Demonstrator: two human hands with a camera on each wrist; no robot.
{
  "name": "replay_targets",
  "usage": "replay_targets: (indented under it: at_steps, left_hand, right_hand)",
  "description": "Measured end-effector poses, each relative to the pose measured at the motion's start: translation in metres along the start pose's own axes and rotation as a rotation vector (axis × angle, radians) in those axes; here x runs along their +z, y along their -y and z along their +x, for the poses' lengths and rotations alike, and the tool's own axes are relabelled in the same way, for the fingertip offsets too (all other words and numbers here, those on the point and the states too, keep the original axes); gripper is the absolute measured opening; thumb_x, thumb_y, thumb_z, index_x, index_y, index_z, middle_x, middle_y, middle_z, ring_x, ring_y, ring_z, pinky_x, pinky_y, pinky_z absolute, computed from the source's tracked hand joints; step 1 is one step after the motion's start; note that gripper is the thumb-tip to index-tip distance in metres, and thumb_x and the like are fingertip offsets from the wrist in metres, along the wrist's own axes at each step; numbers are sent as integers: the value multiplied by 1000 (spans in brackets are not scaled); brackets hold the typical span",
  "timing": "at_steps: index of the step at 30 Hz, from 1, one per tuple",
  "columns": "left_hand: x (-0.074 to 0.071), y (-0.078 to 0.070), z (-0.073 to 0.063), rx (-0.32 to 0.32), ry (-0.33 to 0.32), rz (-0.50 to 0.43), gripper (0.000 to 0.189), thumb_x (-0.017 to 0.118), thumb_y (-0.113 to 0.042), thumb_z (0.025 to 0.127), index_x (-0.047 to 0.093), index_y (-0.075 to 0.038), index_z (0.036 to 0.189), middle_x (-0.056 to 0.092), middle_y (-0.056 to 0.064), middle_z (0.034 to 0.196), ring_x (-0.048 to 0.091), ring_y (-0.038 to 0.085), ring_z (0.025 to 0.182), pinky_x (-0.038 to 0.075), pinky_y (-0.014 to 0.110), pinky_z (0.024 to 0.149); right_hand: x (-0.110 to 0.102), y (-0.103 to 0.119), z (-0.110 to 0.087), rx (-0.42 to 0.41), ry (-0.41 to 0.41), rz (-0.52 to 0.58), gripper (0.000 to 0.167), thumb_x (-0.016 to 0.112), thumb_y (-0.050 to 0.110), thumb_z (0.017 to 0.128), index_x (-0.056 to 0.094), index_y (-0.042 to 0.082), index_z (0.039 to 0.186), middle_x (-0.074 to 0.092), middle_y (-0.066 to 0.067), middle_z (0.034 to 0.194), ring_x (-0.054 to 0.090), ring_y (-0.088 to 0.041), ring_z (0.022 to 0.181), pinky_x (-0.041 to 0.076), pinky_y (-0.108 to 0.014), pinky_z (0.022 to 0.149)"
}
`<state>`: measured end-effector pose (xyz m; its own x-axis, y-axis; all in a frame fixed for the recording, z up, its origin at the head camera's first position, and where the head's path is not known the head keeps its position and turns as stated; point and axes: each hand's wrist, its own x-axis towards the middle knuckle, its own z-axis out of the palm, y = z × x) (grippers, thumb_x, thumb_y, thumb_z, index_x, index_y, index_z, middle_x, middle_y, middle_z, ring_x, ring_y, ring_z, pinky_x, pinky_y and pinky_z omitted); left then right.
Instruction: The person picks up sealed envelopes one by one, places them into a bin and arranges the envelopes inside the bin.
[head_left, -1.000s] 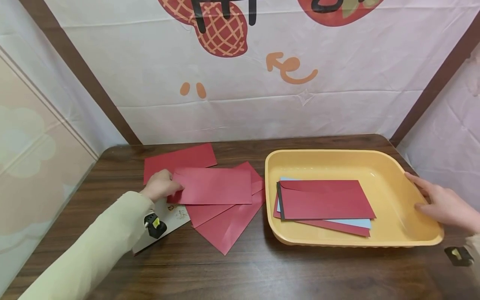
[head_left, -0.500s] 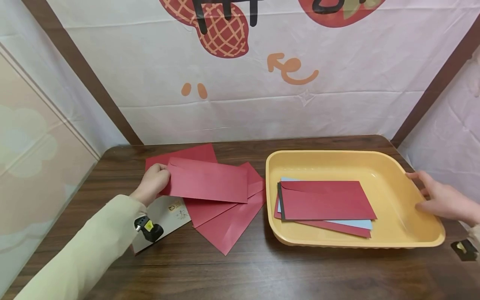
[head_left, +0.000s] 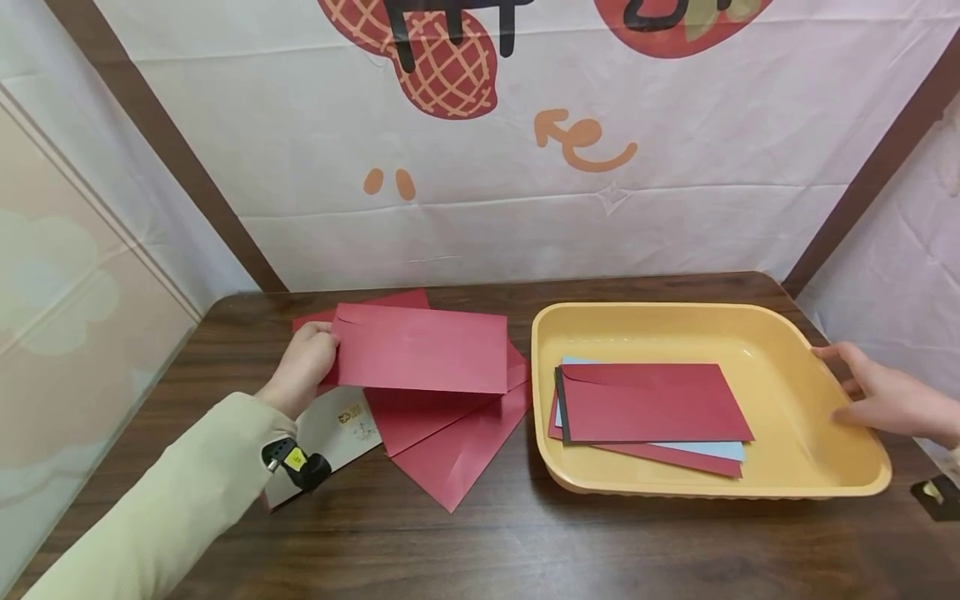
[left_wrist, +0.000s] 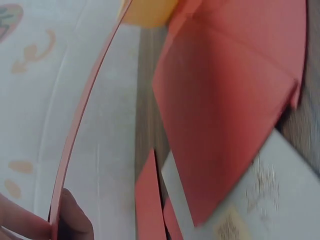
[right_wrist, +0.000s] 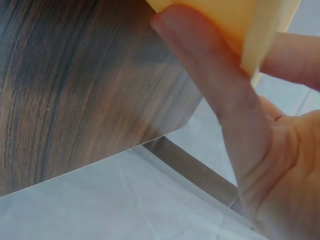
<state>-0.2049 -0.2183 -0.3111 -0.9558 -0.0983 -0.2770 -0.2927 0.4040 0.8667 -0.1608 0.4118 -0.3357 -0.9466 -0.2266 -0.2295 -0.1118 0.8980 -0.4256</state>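
My left hand (head_left: 303,367) pinches a red envelope (head_left: 420,348) by its left end, holding it raised over other red envelopes (head_left: 457,458) fanned on the table. In the left wrist view, thumb and fingers meet on either face of the held envelope (left_wrist: 82,112), which is seen nearly edge-on. Below that hand lies a white printed envelope (head_left: 337,425), partly covered. At the right, my right hand (head_left: 888,396) grips the right rim of a yellow tray (head_left: 810,433), its thumb on one side of the wall and its fingers on the other.
Inside the tray is a loose stack with a red envelope (head_left: 652,400) on top and a light blue one (head_left: 720,450) beneath. Another red envelope (head_left: 408,298) lies at the back left of the wooden table (head_left: 480,550). A printed cloth (head_left: 480,233) hangs behind.
My left hand has lifted the red envelope off the pile, first tilting it, then bringing it more level. The right hand stays at the tray's rim, and the tray keeps its place.
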Motion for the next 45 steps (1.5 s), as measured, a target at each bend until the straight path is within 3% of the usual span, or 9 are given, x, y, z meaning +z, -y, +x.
replay_targets:
  at_steps: [4, 7, 11, 15, 21, 25, 29, 36, 45]
  left_hand:
    - [10, -6, -6, 19, 15, -9, 49, 21, -18, 102, 21, 8, 143, 38, 24, 134, 48, 26, 109, 46, 29, 82]
    - [18, -12, -12, 52, 37, -32, 49, 24, -16, 102, 21, 9, 144, 36, 25, 138, 45, 29, 117, 45, 37, 95]
    - [31, -20, -18, 99, 98, -68, 47, 29, -12, 101, 22, 11, 142, 37, 26, 139, 44, 29, 121, 38, 43, 105]
    - [46, -26, -21, 109, 165, -82, 47, 36, -9, 100, 22, 9, 142, 42, 25, 140, 51, 25, 114, 40, 40, 102]
    - [69, -29, -18, 116, 237, -103, 48, 42, -6, 99, 25, 7, 141, 48, 25, 137, 60, 18, 100, 45, 38, 99]
    - [88, -36, -17, 124, 301, -151, 46, 45, -3, 97, 27, 6, 139, 52, 26, 133, 64, 11, 86, 52, 33, 89]
    - [114, -47, -19, 111, 337, -183, 47, 49, 0, 94, 31, 3, 138, 54, 25, 131, 65, 16, 91, 54, 36, 87]
    - [161, -62, -22, 78, 394, -177, 49, 57, -1, 93, 35, -1, 137, 60, 18, 124, 65, 19, 93, 54, 38, 88]
    - [194, -70, -18, 91, 461, -137, 51, 59, 0, 91, 36, 0, 137, 59, 18, 124, 62, 14, 84, 56, 32, 81]
  right_hand:
    - [0, -4, -2, -1, 21, 35, 84, 71, 1, 77, 12, -17, 135, 61, -39, 99, 69, -24, 74, 54, -28, 57]
    - [0, -5, -3, -2, 26, 53, 85, 71, 1, 78, 11, -17, 135, 62, -38, 99, 69, -19, 72, 55, -28, 57]
    - [0, -5, -3, 1, 25, 71, 84, 70, 1, 80, 10, -16, 136, 60, -39, 100, 69, -22, 73, 56, -30, 57]
    - [1, -3, -1, -2, 9, 57, 84, 72, 2, 79, 13, -15, 136, 60, -39, 101, 69, -27, 79, 55, -28, 58]
    - [3, -2, 2, -8, 18, 72, 84, 72, 2, 78, 14, -14, 137, 64, -34, 99, 66, -11, 76, 54, -27, 59]
    - [2, -1, 1, 23, 38, 78, 86, 71, 2, 80, 9, -15, 137, 62, -36, 99, 68, -22, 76, 55, -29, 58]
    - [0, -1, 0, 29, 29, 70, 86, 71, 2, 80, 9, -15, 137, 61, -38, 99, 69, -27, 76, 55, -30, 57]
    - [0, 0, -1, 29, 23, 60, 86, 70, 2, 80, 9, -16, 138, 62, -37, 99, 68, -23, 74, 55, -29, 57]
    - [0, -1, -1, 29, 3, 45, 85, 71, 2, 79, 12, -15, 137, 62, -38, 99, 68, -25, 75, 54, -28, 56]
